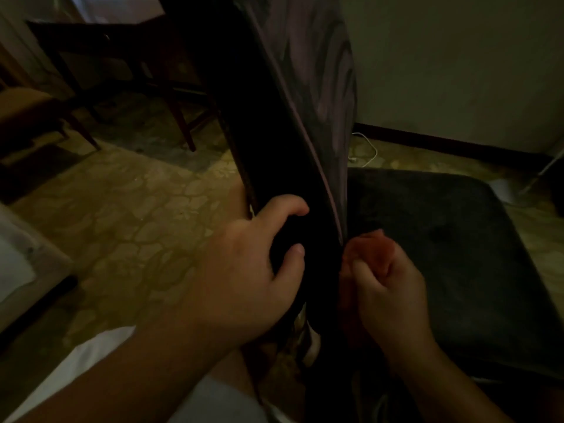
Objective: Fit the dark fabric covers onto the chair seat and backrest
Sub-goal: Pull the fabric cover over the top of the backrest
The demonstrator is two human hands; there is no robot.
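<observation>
**Dark cover being worked down the backrest's lower edge**

One person's two hands are working at the bottom of a single chair backrest (317, 87), seen edge-on, where it is meeting the seat (457, 254). The left hand (253, 270) is curling fingers and thumb round the dark fabric cover (274, 132) on the backrest's rear face, probably to be keeping it taut while it is seated. The right hand (387, 282) is closing its fingers tightly at the cover's front edge, just above the seat's back edge; it looks like a pinch on the hem, though the dim light is hiding exactly what it is holding. The patterned upholstery is showing beside one pale piping line, so the backrest is not yet fully covered. The seat appears to be wearing its own dark cover already, making two covers.
</observation>
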